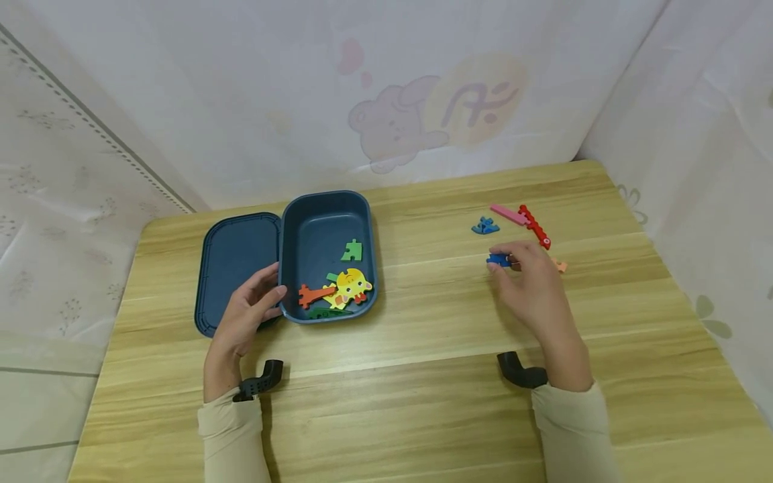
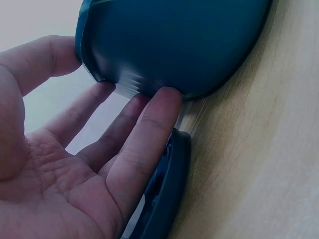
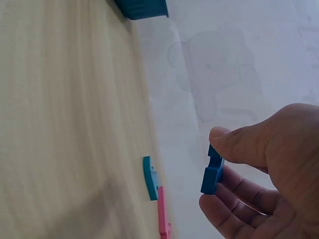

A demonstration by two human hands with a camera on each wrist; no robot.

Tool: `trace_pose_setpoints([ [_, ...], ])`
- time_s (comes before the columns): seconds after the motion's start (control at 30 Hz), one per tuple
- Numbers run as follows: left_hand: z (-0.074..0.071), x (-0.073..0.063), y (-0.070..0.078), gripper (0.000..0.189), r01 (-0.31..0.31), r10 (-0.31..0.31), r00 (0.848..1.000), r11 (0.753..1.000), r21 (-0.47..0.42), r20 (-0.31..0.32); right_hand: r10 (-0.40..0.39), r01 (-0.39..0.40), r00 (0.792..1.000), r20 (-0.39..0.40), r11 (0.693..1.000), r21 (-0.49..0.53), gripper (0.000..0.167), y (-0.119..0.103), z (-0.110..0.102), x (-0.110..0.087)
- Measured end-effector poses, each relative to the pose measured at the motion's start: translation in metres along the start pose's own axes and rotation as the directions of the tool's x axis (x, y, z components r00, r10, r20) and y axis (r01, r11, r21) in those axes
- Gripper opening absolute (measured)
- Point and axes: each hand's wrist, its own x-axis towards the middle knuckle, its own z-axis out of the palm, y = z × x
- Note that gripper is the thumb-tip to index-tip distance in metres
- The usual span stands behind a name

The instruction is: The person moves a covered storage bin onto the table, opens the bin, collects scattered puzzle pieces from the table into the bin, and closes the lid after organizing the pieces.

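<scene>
Your right hand (image 1: 531, 287) pinches a blue puzzle piece (image 1: 498, 259) between thumb and fingers, raised off the table (image 1: 417, 389), near the teal-blue piece (image 1: 485, 227), pink piece (image 1: 508, 214) and red piece (image 1: 535, 228). Your left hand (image 1: 246, 307) grasps the left wall of the dark blue box (image 1: 314, 241), beside its lid (image 1: 238, 268). Inside the box, at the near end, lie a yellow piece (image 1: 353, 286), an orange piece (image 1: 313, 295) and green pieces (image 1: 352, 251).
</scene>
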Motion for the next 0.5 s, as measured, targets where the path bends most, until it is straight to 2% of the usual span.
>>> trace_pose_setpoints([
  [0.23, 0.001, 0.002, 0.001, 0.061, -0.002, 0.002, 1.000, 1.000, 0.001, 0.009, 0.009, -0.009, 1.000, -0.004, 0.999, 0.034, 0.027, 0.000, -0.003, 0.005],
  [0.5, 0.000, 0.000, 0.001, 0.062, 0.013, -0.013, 1.000, 1.000, 0.009, -0.006, 0.017, -0.019, 0.999, 0.027, 0.997, 0.073, 0.027, -0.009, 0.009, 0.012],
])
